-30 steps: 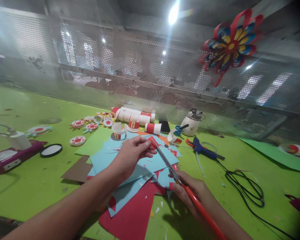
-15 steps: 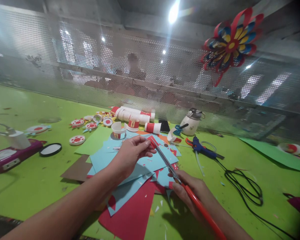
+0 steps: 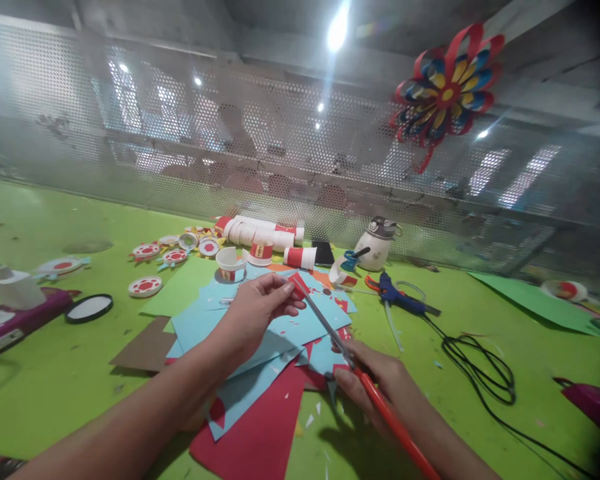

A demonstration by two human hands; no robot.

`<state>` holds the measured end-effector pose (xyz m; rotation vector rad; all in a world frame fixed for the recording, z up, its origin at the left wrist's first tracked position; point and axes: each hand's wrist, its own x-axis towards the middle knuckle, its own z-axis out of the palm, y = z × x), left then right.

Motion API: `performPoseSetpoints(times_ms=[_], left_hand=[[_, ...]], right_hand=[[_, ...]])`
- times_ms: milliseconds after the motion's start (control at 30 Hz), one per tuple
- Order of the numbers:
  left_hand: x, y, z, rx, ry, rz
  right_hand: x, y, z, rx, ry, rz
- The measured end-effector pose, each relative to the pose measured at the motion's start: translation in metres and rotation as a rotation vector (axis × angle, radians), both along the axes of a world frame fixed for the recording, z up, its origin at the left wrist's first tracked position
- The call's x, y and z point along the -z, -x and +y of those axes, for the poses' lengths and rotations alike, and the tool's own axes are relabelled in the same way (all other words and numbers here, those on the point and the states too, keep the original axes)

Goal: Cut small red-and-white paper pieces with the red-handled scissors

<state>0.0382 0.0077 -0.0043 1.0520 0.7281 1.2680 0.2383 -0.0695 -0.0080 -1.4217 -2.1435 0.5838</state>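
Overhead, a paper flower (image 3: 443, 90) is hanging on the perforated screen behind the green surface (image 3: 55, 373). Meanwhile the left hand (image 3: 257, 313) is pinching a small red paper piece (image 3: 298, 285), while the right hand (image 3: 380, 383) is gripping red-handled scissors (image 3: 350, 363), blades pointing up-left toward that piece above the blue sheets (image 3: 260, 333).

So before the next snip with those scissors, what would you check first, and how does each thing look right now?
1. Left hand pinches the small red paper piece: ok.
2. Scissors blades meet the red piece: ok.
3. Right hand grips the red handles: ok.
4. Left fingertips clear of the blades: cannot tell, they sit very close.
5. Blue paper sheets lie flat beneath the cut: ok.
6. Glue gun and its black cord lie off to the right, away from both hands: ok.
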Motion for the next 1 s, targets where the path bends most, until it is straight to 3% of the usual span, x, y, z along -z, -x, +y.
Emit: performPoseSetpoints(times_ms=[1000], left_hand=[[-0.0036,-0.0006,-0.0018,0.057,0.079,-0.050]], right_hand=[[0.0045,0.0026,0.0003,-0.029,-0.033,0.020]])
